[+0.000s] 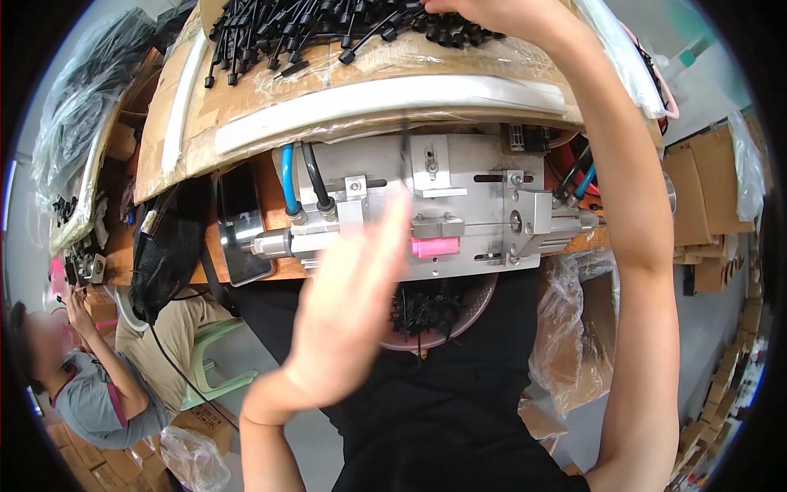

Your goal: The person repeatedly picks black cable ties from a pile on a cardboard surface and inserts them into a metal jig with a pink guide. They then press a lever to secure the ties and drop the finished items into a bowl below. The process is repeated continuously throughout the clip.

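My left hand [348, 303], blurred by motion, is raised in front of a metal clamping fixture [479, 221]. A thin dark streak stands above its fingertips and looks like a black rod-shaped part [404, 143] pinched there. My right hand [467, 8] reaches to the far side, partly cut off by the upper edge. Its fingertips close on a black rod-shaped part at a heap of black capped rods [287, 29]. A pink block [435, 247] sits at the fixture's front, below a small metal bracket [432, 168]. Below it, a pink bowl [479, 316] holds several black parts.
The heap lies on a cardboard sheet [344, 70] with a white foam strip [393, 107]. Blue and black air hoses [291, 180] rise from the fixture. A phone [243, 225] and black mesh bag [172, 246] lie left. Another person [102, 394] sits at far left.
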Available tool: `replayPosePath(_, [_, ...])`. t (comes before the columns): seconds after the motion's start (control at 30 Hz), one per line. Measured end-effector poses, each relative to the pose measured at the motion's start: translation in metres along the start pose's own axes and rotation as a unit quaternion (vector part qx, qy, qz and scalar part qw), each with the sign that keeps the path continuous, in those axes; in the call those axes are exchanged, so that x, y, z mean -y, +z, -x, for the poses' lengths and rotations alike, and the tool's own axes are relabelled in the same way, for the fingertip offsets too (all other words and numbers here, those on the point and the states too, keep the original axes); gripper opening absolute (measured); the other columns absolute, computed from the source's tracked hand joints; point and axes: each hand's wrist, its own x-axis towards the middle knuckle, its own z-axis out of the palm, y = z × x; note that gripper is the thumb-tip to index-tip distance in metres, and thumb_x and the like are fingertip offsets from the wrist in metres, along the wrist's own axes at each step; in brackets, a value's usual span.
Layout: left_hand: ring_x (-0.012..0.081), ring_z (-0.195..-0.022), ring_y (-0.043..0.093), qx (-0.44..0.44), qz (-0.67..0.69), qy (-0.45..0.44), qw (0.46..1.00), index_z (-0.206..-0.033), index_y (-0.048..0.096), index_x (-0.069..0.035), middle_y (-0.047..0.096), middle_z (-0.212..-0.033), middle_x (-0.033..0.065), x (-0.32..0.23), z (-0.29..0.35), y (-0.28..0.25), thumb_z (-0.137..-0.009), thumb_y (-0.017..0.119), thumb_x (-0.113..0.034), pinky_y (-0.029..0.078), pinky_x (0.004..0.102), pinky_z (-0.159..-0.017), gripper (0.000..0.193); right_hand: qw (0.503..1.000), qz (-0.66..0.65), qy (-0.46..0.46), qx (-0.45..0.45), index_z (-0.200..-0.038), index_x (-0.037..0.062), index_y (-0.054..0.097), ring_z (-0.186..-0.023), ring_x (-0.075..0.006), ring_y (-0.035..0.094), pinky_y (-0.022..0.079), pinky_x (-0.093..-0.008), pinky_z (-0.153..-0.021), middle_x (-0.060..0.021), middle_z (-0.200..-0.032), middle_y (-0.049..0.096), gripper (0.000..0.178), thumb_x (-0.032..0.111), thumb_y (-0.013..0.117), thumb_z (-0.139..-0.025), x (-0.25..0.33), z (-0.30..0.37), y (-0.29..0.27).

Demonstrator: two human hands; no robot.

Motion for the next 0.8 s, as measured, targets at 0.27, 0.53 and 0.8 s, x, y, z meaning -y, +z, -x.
replayPosePath(0.27, [0.0201, -0.08, 0.049, 0.084, -0.116, 0.002, 0.99, -0.141, 0.041, 0.011, 0.046, -0.09, 0.0081, -0.023, 0.04, 0.076, -0.072, 0.06, 0.004, 0.048, 0.0291, -0.077, 0.072, 0.869, -0.394, 0.135, -0.266, -0.103, -0.0004, 0.072, -0.068, -0.0184, 0.066, 0.048, -0.0266, -0.051, -0.0147, -0.083, 0.073, 0.019, 0.013, 0.063, -0.094, 0.043, 0.08, -0.06])
replayPosePath(0.53, [0.0208, -0.083, 0.05, 0.097, -0.104, 0.017, 0.99, -0.142, 0.04, 0.01, 0.047, -0.09, 0.0085, -0.028, 0.028, 0.068, -0.076, 0.062, 0.002, 0.048, 0.0297, -0.079, 0.07, 0.832, -0.463, 0.004, -0.305, -0.113, 0.0008, 0.056, -0.083, -0.0245, 0.068, 0.054, -0.0253, -0.068, -0.0233, -0.105, 0.068, 0.025, 0.018, 0.062, -0.097, 0.058, 0.208, -0.019])
replayPosePath(0.8, [0.0296, -0.09, 0.064, -0.191, -0.173, 0.192, 0.947, -0.109, 0.063, 0.0, 0.066, -0.096, 0.0122, 0.053, -0.152, 0.026, -0.084, 0.06, 0.006, 0.05, 0.0372, -0.08, 0.026, 0.943, -0.256, 0.052, -0.205, -0.129, -0.0094, 0.055, -0.063, -0.0206, 0.064, 0.052, -0.0314, -0.057, -0.0148, -0.088, 0.07, 0.061, -0.009, 0.077, -0.071, 0.126, 0.258, 0.108])
